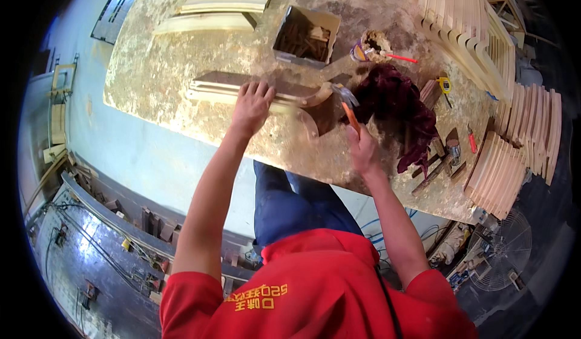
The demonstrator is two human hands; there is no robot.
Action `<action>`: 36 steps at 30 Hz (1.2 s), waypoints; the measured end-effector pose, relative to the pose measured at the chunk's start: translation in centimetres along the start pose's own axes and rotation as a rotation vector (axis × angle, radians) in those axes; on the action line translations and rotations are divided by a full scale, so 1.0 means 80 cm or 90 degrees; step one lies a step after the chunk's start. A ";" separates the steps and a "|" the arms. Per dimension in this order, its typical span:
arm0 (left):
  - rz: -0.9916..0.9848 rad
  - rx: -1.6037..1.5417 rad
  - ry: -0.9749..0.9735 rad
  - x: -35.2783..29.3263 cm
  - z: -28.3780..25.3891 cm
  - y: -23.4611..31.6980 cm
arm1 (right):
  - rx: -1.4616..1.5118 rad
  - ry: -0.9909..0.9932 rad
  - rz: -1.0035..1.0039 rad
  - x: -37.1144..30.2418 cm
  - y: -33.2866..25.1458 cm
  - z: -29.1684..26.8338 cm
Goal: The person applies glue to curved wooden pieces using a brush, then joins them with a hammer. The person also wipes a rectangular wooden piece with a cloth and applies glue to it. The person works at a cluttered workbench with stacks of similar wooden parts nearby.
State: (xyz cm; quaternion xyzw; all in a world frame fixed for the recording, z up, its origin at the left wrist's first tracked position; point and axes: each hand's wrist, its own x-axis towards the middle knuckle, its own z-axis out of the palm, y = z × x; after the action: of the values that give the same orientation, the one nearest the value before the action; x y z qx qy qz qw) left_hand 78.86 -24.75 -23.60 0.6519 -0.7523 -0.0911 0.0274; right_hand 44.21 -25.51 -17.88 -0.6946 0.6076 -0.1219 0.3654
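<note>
Red shirt (321,278) right up close, then two bare arms reaching over a scuffed table (151,94); looks to me like knocking a curved strip of wood (212,89) into line is the step in hand, though that's just my read; the wood lies flat near the table's near edge, hooked end to the right; left hand (253,106) sits palm-down on it, fingers curled over and close together, arm stretched well forward, can't tell how hard it presses; right hand (364,148) is wrapped round the orange handle of a hammer (351,110), elbow bent, head up by the hooked end, left of the dark red cloth (393,97); can't tell if metal touches wood; I'd say the next move calls for a short, controlled tap with the left hand holding steady, fingers well clear
</note>
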 end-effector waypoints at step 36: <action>-0.374 -0.875 -0.052 0.192 -0.077 -0.020 | 0.310 0.310 0.015 0.176 -0.093 -0.067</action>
State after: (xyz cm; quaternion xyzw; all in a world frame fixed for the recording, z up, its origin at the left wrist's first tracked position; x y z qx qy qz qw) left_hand 79.09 -40.73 -19.02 0.6583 -0.3213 -0.5681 0.3752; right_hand 49.77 -40.63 -13.08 -0.5306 0.6378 -0.4216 0.3660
